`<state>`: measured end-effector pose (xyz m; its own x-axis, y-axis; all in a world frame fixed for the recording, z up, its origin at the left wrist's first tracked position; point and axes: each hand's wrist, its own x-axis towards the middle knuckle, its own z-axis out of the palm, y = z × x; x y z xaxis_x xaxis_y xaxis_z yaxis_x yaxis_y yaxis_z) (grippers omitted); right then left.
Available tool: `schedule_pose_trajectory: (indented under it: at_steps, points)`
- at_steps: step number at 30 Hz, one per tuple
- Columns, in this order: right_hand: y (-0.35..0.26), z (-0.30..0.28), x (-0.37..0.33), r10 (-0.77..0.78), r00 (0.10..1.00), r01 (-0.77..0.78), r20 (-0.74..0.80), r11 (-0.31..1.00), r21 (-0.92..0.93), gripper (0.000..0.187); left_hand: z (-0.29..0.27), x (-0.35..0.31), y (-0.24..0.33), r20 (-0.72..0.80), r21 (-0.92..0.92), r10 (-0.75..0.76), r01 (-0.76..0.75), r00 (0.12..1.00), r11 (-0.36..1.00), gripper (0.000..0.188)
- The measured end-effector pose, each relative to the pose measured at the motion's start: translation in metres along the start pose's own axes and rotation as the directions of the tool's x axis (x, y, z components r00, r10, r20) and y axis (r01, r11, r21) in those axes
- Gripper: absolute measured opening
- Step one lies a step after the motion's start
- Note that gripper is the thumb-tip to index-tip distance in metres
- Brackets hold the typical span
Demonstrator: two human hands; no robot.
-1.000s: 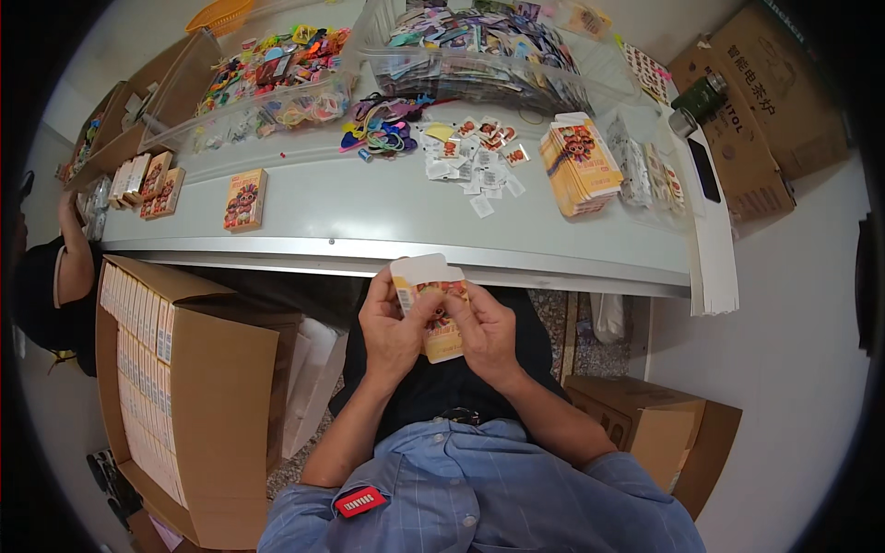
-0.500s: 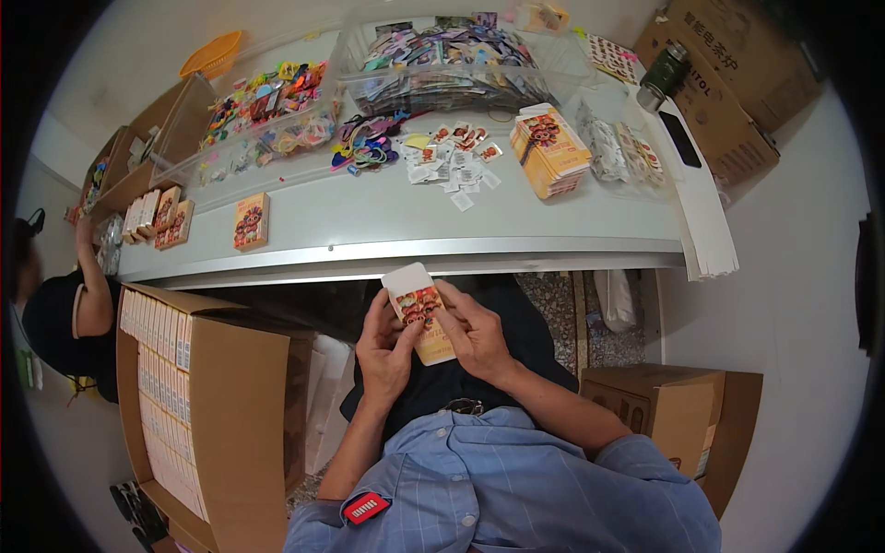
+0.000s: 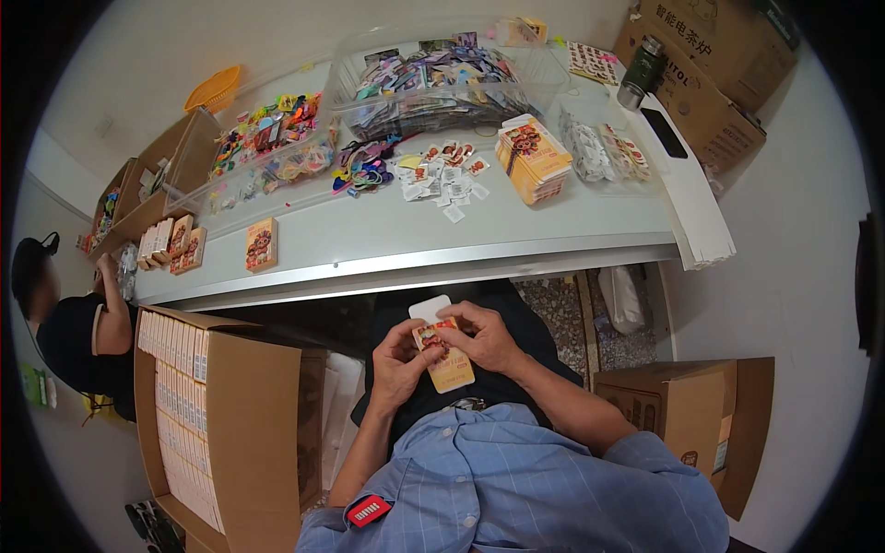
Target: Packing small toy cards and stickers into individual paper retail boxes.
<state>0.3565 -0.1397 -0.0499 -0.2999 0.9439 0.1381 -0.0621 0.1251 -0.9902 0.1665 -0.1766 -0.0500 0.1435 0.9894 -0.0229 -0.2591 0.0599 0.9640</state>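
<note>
We see the left hand [image 3: 398, 370] and the right hand [image 3: 489, 339] both closed on one yellow-orange carton [image 3: 454, 372], fingers curled round its edges and thumbs over its printed face. The carton lies between the two, touching both, tilted above the dark-clothed lap, with its white flap [image 3: 430, 308] standing up past the fingertips at the far end. We can make out its lower part clear of the thumbs; whether anything is inside, we cannot tell.

Just beyond the hands runs the metal-edged tabletop [image 3: 369, 241]. On it, ahead and to the left, we find a single upright box [image 3: 262, 244] of the same colours, and farther left a group of similar boxes [image 3: 188, 251]. Ahead and slightly right lie scattered small white packets [image 3: 447, 189], with a stack of flat cartons [image 3: 546, 175] just beside them. Behind the packets sits a clear bin [image 3: 546, 85] filled with colourful sachets. Low on our left, an open brown box [image 3: 253, 424] holds packed rows of cartons, near a seated co-worker [image 3: 111, 323].
</note>
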Motion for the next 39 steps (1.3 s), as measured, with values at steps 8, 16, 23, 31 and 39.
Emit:
schedule_pose_trajectory:
  at_steps: [8,16,23,31,39]
  points:
    - [0.005,-0.015,-0.011,-0.099,0.993,0.103,0.056,0.992,-0.075,0.012,-0.008,0.004,0.003,0.116,0.365,0.058,-0.097,0.992,0.926,0.023]
    - [-0.004,-0.014,-0.014,-0.004,1.000,0.011,-0.026,0.963,0.268,0.014,0.027,-0.002,0.020,-0.151,-0.080,0.029,-0.041,0.988,0.996,0.013]
    - [-0.023,-0.022,-0.021,0.149,0.984,-0.170,0.094,0.945,0.280,0.012,0.018,-0.005,0.026,0.035,0.306,0.149,-0.153,0.988,0.940,0.020]
    - [-0.041,-0.023,-0.019,0.203,0.976,-0.214,0.082,0.960,0.178,0.014,0.024,0.003,0.045,0.004,0.280,0.002,-0.003,1.000,0.960,0.025]
    - [-0.036,-0.022,-0.017,0.272,0.958,-0.286,0.090,0.931,0.226,0.014,0.016,0.006,0.042,0.026,0.232,-0.091,0.083,0.995,0.969,0.014]
